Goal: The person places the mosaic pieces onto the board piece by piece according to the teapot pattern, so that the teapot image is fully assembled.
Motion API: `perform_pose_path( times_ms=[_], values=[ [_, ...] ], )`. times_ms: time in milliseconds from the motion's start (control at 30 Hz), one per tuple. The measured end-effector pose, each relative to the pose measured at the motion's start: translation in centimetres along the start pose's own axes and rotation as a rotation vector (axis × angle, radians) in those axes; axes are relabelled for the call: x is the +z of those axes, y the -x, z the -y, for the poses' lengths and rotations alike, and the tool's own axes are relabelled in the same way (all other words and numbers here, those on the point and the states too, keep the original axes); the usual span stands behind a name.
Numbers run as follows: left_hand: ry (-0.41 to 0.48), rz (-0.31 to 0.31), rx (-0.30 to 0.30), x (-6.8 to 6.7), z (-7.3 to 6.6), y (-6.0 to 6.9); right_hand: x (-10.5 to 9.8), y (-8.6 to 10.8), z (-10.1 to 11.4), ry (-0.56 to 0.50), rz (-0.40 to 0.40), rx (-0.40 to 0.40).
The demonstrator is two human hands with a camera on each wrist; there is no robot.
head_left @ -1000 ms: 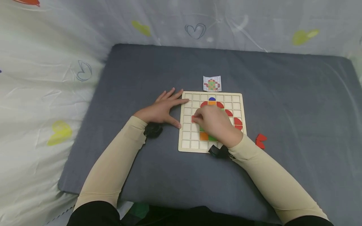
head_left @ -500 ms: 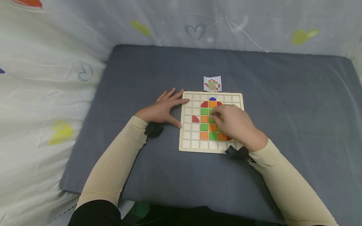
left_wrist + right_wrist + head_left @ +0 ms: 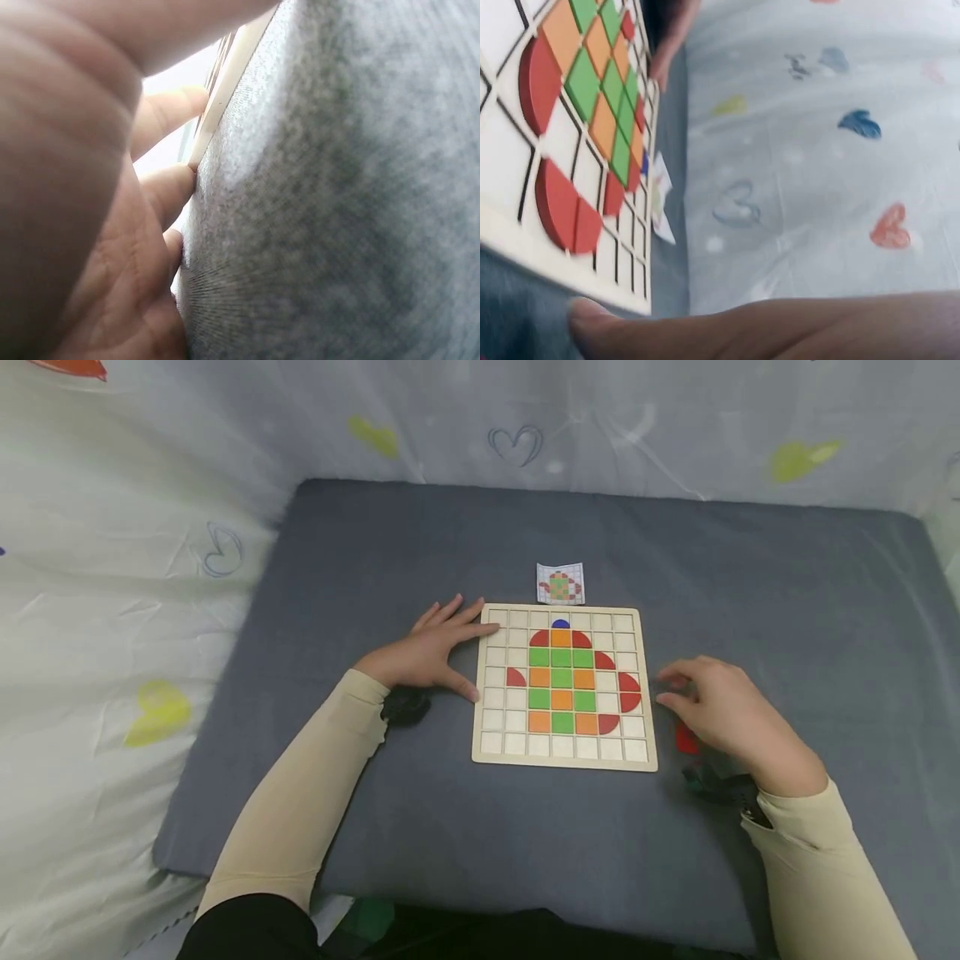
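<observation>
A wooden grid board (image 3: 495, 764) lies on the table, with green, orange and red pieces and one blue piece set in its squares. My left hand (image 3: 423, 656) is spread at the board's left edge, thumb and fingertips touching the frame; in the left wrist view its fingers (image 3: 169, 191) meet the board's side. To the right of the board hovers my right hand (image 3: 720, 714), thumb and index finger apart with nothing visible between them. Partly beneath it lies a loose red piece (image 3: 686, 739); any other piece there is hidden by the hand.
A small printed card (image 3: 559, 585) with a coloured teapot-like pattern lies just beyond the board's far edge. The grey table (image 3: 420, 543) is bordered at the back and left by a pale curtain (image 3: 450, 418) with heart prints.
My right hand has moved from over the board to the loose red pieces at the right. A red quarter-round piece now shows uncovered at the left of the pattern. The left hand stays put.
</observation>
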State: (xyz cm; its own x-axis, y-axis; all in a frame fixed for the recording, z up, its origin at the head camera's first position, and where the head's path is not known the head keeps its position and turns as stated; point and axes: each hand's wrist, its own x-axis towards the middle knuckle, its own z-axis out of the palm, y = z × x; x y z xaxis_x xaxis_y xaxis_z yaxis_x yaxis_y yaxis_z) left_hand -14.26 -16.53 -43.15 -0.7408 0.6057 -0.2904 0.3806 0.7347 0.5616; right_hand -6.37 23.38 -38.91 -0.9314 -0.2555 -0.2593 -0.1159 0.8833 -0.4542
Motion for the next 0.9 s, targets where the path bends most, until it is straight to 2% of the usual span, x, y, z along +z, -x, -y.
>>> perform_pose_path(
  times_ms=[267, 467, 600, 767, 900],
  values=[
    [0.000, -0.005, -0.011, 0.2, 0.0, 0.2, -0.7, 1.4, -2.8, 0.036, 0.022, 0.036],
    [-0.005, -0.006, -0.013, 0.0, -0.2, 0.0, -0.7, 1.8, -3.0, 0.040, 0.081, 0.123],
    [-0.001, -0.005, -0.016, -0.2, -0.3, 0.1, -0.4, 1.7, -2.7, 0.021, 0.088, 0.151],
    [0.006, -0.006, -0.012, -0.2, -0.3, 0.1, -0.1, 1.4, -2.5, 0.004, 0.077, 0.141],
    [0.004, -0.002, -0.010, -0.1, -0.2, 0.1, 0.2, 1.4, -2.5, -0.016, 0.030, 0.103]
  ],
)
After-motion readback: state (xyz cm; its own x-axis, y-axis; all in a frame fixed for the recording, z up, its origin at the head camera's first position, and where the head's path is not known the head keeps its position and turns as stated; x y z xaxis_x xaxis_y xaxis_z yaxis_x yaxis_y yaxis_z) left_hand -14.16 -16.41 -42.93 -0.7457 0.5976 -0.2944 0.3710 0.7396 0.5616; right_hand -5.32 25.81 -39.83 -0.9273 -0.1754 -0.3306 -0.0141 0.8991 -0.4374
